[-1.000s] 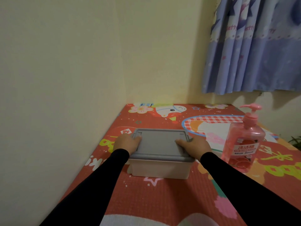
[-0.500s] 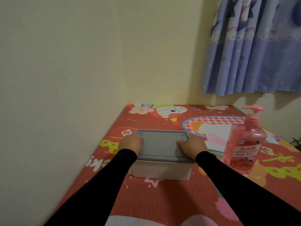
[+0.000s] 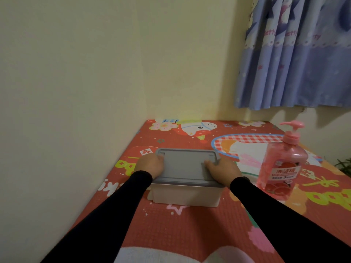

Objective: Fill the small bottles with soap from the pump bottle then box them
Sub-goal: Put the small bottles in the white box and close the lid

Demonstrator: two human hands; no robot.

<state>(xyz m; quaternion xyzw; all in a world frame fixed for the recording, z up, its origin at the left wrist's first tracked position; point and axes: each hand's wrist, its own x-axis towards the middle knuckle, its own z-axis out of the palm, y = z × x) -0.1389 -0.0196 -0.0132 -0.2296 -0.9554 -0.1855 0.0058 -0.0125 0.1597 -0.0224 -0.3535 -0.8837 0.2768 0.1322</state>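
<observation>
- A pale box [image 3: 185, 197] with a grey lid [image 3: 187, 166] sits on the mat in front of the person, between the two hands.
- The left hand [image 3: 150, 165] rests on the lid's left edge, its fingers curled over that edge; the thumb lies on top of the lid.
- The right hand [image 3: 222, 168] rests on the lid's right side, fingers bent and laid on the grey top near its far right corner. Whether the fingertips hook under the rim there, I cannot tell.
- The lid lies flat on the box, closed as far as can be seen.
- The pump bottle [image 3: 283, 164], pink and see-through with a pink pump head, stands upright to the right of the box, near the right hand but apart from it.
- Count: one box, one lid, one pump bottle, two hands in black sleeves [image 3: 284, 215].
- The surface is a red play mat [image 3: 190, 228] printed with cartoon figures, stars and yellow characters.
- The mat runs into a corner of cream walls [image 3: 76, 73]; a blue patterned curtain [image 3: 296, 54] hangs at the upper right.
- A bit of green plant [image 3: 344, 165] shows at the right edge.
</observation>
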